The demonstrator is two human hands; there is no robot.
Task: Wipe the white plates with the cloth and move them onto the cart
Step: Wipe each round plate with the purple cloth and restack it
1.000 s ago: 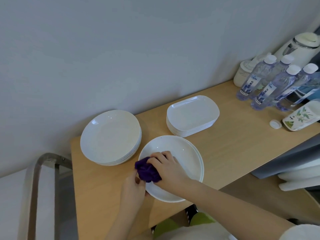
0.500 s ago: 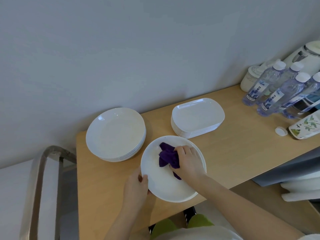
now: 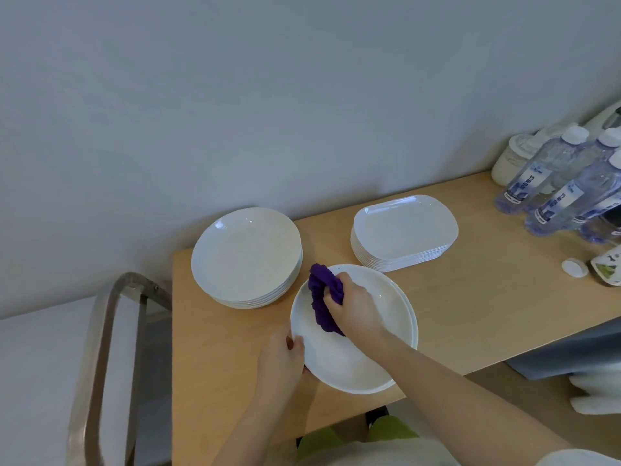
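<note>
A round white plate [image 3: 356,361] lies on top of another at the near edge of the wooden table [image 3: 470,317]. My right hand [image 3: 356,304] presses a crumpled purple cloth [image 3: 321,297] onto the plate's upper left part. Its left rim is gripped by my left hand [image 3: 282,361], thumb on top. A stack of round white plates [image 3: 245,257] stands behind to the left. Behind to the right stands a stack of rectangular white plates [image 3: 403,227]. The metal handle of the cart [image 3: 104,348] rises at the table's left end.
Several water bottles [image 3: 537,176] stand at the far right by the wall, with a white jar [image 3: 510,159] behind them. A small white cap [image 3: 574,266] and a printed pouch [image 3: 608,267] lie near the right edge.
The cloth swept from the plate's near left rim to its middle, then up toward the upper left. My left hand keeps its hold on the rim.
</note>
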